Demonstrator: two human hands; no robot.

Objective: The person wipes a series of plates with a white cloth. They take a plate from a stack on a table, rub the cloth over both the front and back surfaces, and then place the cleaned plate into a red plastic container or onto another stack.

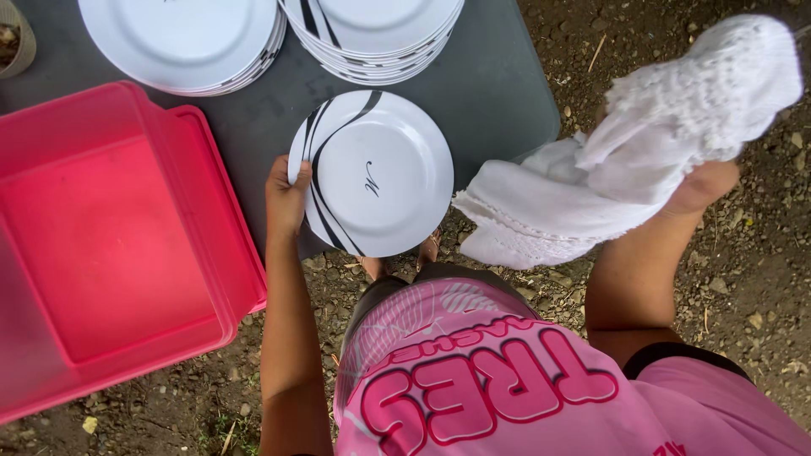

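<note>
Looking down from our own head, our left hand [285,196] is clamped on the left rim of a round white ceramic plate with curved black stripes [372,173], holding it over the near edge of a dark grey counter [498,80]. Our right hand [701,181] is closed around a bunched white knitted cloth [642,143], raised off to the right, apart from the plate, above bare stony ground [760,279].

Two stacks of matching white plates stand at the far side of the counter, one to the left [182,42] and one to the right [372,34]. A large empty pink plastic tub [110,236] sits at the left.

To wipe well, we judge it best to keep the thumb firm on the rim, hold the plate over the counter rather than the ground, bring the cloth flat onto the face, and work round from centre to edge.
</note>
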